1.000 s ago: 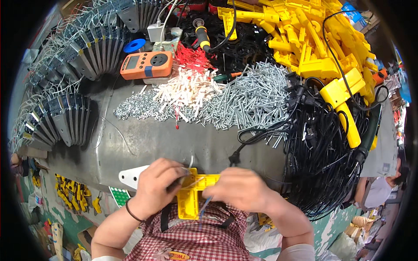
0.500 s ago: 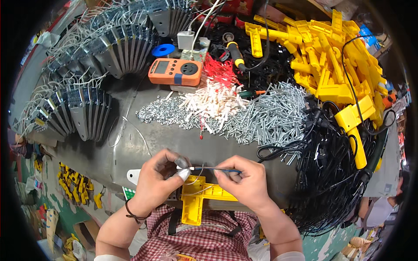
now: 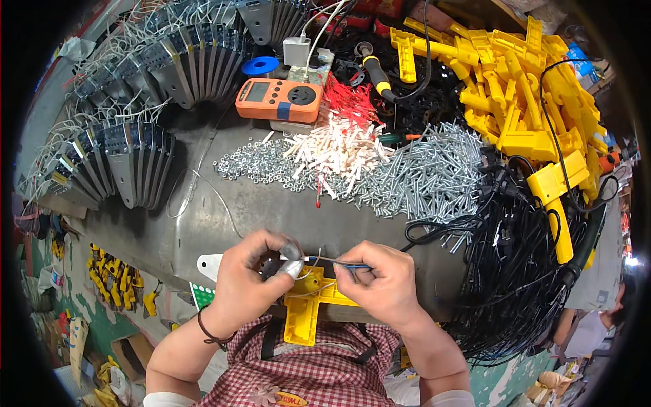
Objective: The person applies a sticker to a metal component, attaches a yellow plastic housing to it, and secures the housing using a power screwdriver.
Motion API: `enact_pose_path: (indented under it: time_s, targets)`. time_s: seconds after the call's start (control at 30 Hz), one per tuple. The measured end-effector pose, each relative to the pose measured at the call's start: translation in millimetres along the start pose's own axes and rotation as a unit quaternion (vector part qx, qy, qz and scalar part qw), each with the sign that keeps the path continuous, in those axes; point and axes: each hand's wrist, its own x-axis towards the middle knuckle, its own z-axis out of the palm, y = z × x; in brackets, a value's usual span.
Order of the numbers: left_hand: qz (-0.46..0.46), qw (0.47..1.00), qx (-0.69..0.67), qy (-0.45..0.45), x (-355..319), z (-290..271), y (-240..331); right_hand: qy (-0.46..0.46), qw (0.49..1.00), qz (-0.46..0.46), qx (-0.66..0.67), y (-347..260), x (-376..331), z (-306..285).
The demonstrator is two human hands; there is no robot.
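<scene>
My left hand [image 3: 249, 285] and my right hand [image 3: 381, 283] meet at the near edge of a grey metal table [image 3: 224, 217]. Between their fingertips runs a thin wire [image 3: 325, 260], pinched at its left end by my left thumb and forefinger, which wear grey fingertip covers. My right hand grips the wire's other end, where a bit of blue shows. Just below both hands lies a yellow plastic T-shaped part [image 3: 306, 308], against my checked apron. A dark band circles my left wrist.
On the table lie piles of small nuts [image 3: 254, 163], white plastic plugs [image 3: 336, 149] and steel screws [image 3: 427, 180]. An orange meter [image 3: 278, 100] sits behind them. Yellow plastic parts [image 3: 515, 88] are heaped at the right, black cables [image 3: 515, 271] beside them, and grey metal plates [image 3: 135, 163] are fanned at the left.
The yellow part sat higher between my hands a second ago. Both hands have since lifted to the table edge and stretched a thin wire between them; my view has tilted closer.
</scene>
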Motion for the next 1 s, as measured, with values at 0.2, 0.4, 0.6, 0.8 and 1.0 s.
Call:
enact_pose_path:
  time_s: [0.2, 0.4, 0.6, 0.8, 1.0]
  targets:
    - [0.235, 0.929, 0.286, -0.011, 2, -3, 2, -0.041, 0.999, -0.012, 0.027, 1, 1, -2]
    - [0.008, 0.999, -0.03, 0.016, 2, 9, -1, -0.074, 0.983, 0.008, 0.168, 12, -7, -1]
    - [0.075, 0.995, 0.043, -0.052, 9, 10, -5, -0.158, 0.985, 0.034, 0.061, 8, -2, -7]
    - [0.202, 0.945, 0.229, -0.119, 32, 19, 8, -0.302, 0.952, 0.005, -0.043, 11, 14, -35]
    - [0.293, 0.915, 0.26, -0.092, 48, 46, 16, -0.211, 0.976, -0.036, -0.037, 16, 17, -50]
